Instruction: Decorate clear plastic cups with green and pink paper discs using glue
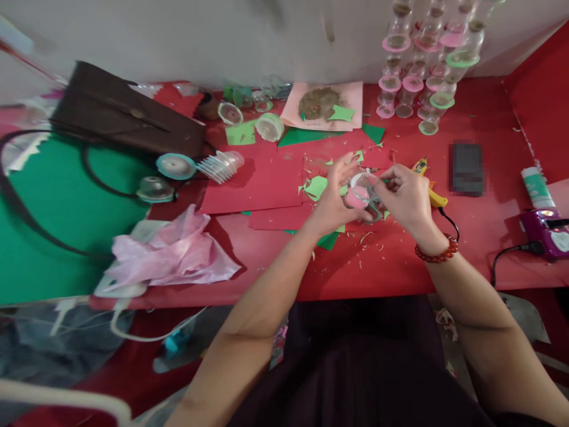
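Observation:
My left hand point(334, 193) grips a small clear plastic cup with a pink paper disc point(358, 194) on it, fingers curled round it. My right hand point(406, 196), with a red bead bracelet on its wrist, is closed on a pair of grey-handled scissors point(376, 204) whose handles press against the cup. Both hands hover just above the red table point(391, 267), over scattered green and red paper scraps point(316, 187).
A yellow glue gun point(430, 185) lies right of my hands. Stacked clear cups with pink and green discs point(413, 83) hang at the back. A brown bag point(128, 115), a pink plastic bag point(173, 252), loose cups point(222, 166), a dark phone point(466, 169) and a purple device point(544, 228) surround the spot.

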A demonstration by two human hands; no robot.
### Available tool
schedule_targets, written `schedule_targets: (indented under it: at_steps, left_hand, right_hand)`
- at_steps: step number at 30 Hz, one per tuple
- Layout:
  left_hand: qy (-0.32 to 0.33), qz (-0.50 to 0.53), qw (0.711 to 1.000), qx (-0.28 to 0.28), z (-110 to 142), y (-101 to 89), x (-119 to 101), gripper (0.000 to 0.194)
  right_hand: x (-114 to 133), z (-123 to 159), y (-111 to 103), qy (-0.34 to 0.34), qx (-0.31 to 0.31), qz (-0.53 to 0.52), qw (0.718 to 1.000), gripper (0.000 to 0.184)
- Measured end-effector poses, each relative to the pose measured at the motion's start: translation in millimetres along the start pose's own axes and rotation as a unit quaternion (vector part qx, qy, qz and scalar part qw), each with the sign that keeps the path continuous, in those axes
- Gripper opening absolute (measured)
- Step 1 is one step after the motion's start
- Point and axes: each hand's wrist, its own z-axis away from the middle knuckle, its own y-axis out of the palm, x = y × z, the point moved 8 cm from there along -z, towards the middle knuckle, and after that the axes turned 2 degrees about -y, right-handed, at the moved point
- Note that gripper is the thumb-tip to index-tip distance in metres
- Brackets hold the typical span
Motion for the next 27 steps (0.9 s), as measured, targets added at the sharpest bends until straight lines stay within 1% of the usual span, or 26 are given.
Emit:
schedule_targets:
  at_steps: [1, 2, 3, 5, 6, 8, 10, 13, 15, 18, 19, 20, 23, 25, 27]
  left_hand:
    - [0.04, -0.027, 0.999, 0.0, -0.2, -2.4, -7.8, 0.11]
    - [0.074, -0.055, 0.996, 0.001, 0.1, -3.8, -14.9, 0.104]
    - [0.099, -0.081, 0.992, 0.004, 0.6, -4.3, -20.8, 0.092]
    - [0.122, -0.115, 0.986, 0.01, 1.6, -3.7, -28.1, 0.06]
    - [0.121, -0.123, 0.985, 0.009, 1.8, -3.3, -29.3, 0.046]
    - [0.1, -0.129, 0.987, 0.002, 1.6, -2.7, -27.6, 0.025]
    - [0.067, -0.138, 0.988, -0.002, 0.9, -1.6, -22.8, 0.015]
    - [0.03, -0.15, 0.988, 0.0, -0.2, -0.5, -17.2, 0.021]
    - [0.022, -0.144, 0.989, -0.003, -0.9, -1.1, -16.0, 0.022]
    - [0.017, -0.129, 0.991, -0.014, -1.8, -2.6, -14.3, 0.012]
    - [0.013, -0.125, 0.992, -0.018, -1.9, -2.9, -13.1, 0.01]
    - [0.006, -0.122, 0.992, -0.021, -2.0, -3.3, -11.6, 0.013]
    - [-0.012, -0.114, 0.993, -0.027, -1.8, -4.5, -8.5, 0.025]
    - [-0.016, -0.114, 0.993, -0.025, -1.7, -5.1, -8.6, 0.028]
    - [-0.015, -0.124, 0.992, -0.019, -1.6, -5.2, -9.7, 0.028]
  right_hand:
    - [0.3, -0.2, 0.9, 0.0, 0.002, 0.001, 1.0, 0.02]
    - [0.6, -0.3, 1.8, 0.0, 0.006, 0.002, 1.0, 0.019]
    - [0.8, -0.3, 2.6, 0.0, 0.009, 0.003, 1.0, 0.019]
    - [1.2, -0.3, 4.1, -0.003, 0.015, 0.004, 1.0, 0.02]
    - [1.2, -0.2, 5.0, -0.006, 0.019, 0.003, 1.0, 0.021]
    - [0.1, -0.4, 7.3, -0.009, 0.028, -0.001, 1.0, 0.023]
    - [-2.0, -1.5, 9.9, -0.011, 0.036, -0.006, 0.999, 0.024]
    - [-7.1, -4.5, 13.5, -0.003, 0.044, -0.018, 0.999, 0.024]
    - [-11.8, -6.1, 17.6, 0.017, 0.058, -0.042, 0.997, 0.024]
    - [-18.5, -5.9, 26.8, 0.059, 0.087, -0.11, 0.988, 0.025]
    - [-20.5, -5.1, 30.4, 0.073, 0.095, -0.135, 0.984, 0.024]
    - [-22.7, -4.4, 33.7, 0.086, 0.099, -0.154, 0.979, 0.024]
    - [-32.1, -4.4, 37.6, 0.118, 0.084, -0.184, 0.972, 0.02]
    - [-39.6, -7.4, 34.2, 0.131, 0.063, -0.189, 0.971, 0.018]
    - [-45.5, -12.3, 26.2, 0.129, 0.046, -0.164, 0.977, 0.017]
